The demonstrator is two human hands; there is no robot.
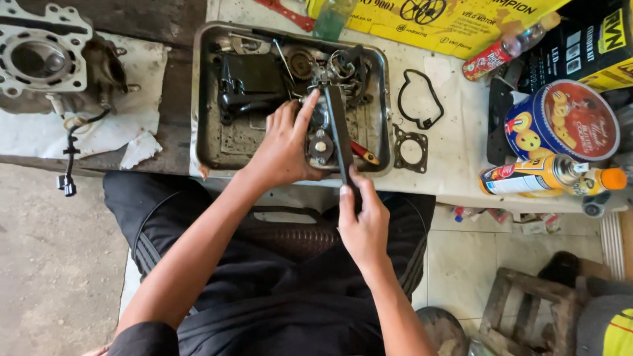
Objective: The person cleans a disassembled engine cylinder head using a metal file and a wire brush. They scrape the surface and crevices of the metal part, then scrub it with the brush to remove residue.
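Cluttered with parts, the pale tabletop (448,158) carries a greasy rectangular metal tray (204,99) and two black gaskets (420,99) beside it. Your left hand (285,148) presses fingers-spread on a small round metal part (321,146) in the tray — your right hand (364,224) grips one long dark flat wrench (339,128) reaching into it.

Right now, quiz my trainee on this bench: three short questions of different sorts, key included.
1. True or false: the right hand grips a long dark tool handle.
2. Where does the left hand rest? A) on the engine cylinder B) on a part in the metal tray C) on the round tin
3. What lies just right of the tray?

Key: 1 true. 2 B. 3 Two gaskets.
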